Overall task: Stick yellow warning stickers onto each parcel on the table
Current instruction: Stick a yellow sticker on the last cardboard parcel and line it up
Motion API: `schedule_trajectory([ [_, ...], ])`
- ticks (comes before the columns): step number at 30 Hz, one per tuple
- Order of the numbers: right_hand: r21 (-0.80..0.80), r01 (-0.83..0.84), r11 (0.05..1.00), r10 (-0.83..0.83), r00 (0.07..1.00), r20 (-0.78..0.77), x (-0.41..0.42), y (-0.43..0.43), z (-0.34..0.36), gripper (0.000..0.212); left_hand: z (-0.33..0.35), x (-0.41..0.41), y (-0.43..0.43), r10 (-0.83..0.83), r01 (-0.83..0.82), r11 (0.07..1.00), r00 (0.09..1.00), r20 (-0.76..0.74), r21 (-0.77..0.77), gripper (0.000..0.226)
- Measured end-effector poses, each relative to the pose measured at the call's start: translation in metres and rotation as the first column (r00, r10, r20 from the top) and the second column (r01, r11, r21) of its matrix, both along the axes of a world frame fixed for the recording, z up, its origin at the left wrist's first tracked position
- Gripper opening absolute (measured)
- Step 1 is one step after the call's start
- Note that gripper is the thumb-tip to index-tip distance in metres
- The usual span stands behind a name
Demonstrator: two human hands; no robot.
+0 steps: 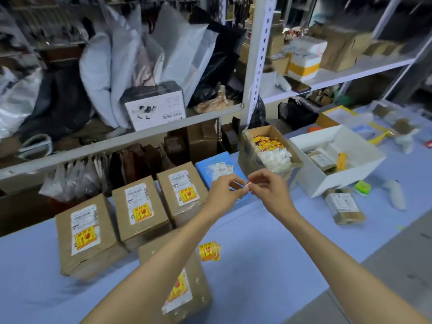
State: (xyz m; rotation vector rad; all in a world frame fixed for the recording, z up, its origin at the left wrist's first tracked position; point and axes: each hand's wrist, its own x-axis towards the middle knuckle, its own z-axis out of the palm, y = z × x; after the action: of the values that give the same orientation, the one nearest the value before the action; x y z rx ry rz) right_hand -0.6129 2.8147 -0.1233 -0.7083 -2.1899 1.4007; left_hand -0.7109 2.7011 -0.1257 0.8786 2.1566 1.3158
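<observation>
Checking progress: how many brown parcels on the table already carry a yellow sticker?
4. Three stand in a row: left parcel, middle parcel, right parcel. The near parcel lies partly under the left forearm. More may be hidden.

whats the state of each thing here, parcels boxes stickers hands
row of three parcels, stickered
front parcel, stickered
blue parcel, no yellow sticker showing
sticker box, open
white box, open
loose stickers, lying on table
left hand, pinching white slip
right hand, pinching same slip
</observation>
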Motion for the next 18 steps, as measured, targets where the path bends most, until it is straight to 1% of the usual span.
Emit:
schedule_trajectory([
  [2, 0.055, 0.037, 0.998, -0.039, 0.999, 0.026, 0.003, 0.034, 0.001, 0.016, 0.004, -0.002, 0.036, -0.04, 0.028, 0.992, 0.995, -0.095, -0.122, 0.03],
  [4, 0.105, 0.084, 0.991, -0.09, 0.994, 0.055, 0.006, 0.067, 0.002, 0.013, 0.008, -0.007, 0.072, -0.126, 0.07, 0.968, 0.966, -0.225, -0.242, 0.037],
  [6, 0.156, 0.129, 0.979, -0.145, 0.985, 0.094, 0.009, 0.096, 0.003, 0.008, 0.013, -0.014, 0.103, -0.179, 0.074, 0.945, 0.932, -0.315, -0.318, 0.038],
  [9, 0.224, 0.182, 0.957, -0.212, 0.971, 0.113, 0.008, 0.135, 0.002, 0.005, 0.018, -0.023, 0.144, -0.229, 0.054, 0.913, 0.888, -0.399, -0.405, 0.045],
  [11, 0.239, 0.202, 0.95, -0.235, 0.965, 0.118, 0.002, 0.155, 0.0, 0.006, 0.018, -0.028, 0.163, -0.259, 0.043, 0.888, 0.87, -0.42, -0.458, 0.05],
  [13, 0.243, 0.213, 0.946, -0.249, 0.96, 0.128, -0.009, 0.172, -0.001, 0.009, 0.016, -0.032, 0.176, -0.261, 0.032, 0.875, 0.872, -0.414, -0.483, 0.052],
  [16, 0.208, 0.209, 0.956, -0.238, 0.963, 0.127, -0.028, 0.191, -0.003, 0.013, 0.01, -0.036, 0.185, -0.229, 0.012, 0.877, 0.889, -0.396, -0.48, 0.052],
  [18, 0.187, 0.183, 0.965, -0.213, 0.965, 0.156, -0.037, 0.199, -0.009, 0.016, 0.007, -0.037, 0.185, -0.197, -0.001, 0.883, 0.907, -0.373, -0.469, 0.052],
])
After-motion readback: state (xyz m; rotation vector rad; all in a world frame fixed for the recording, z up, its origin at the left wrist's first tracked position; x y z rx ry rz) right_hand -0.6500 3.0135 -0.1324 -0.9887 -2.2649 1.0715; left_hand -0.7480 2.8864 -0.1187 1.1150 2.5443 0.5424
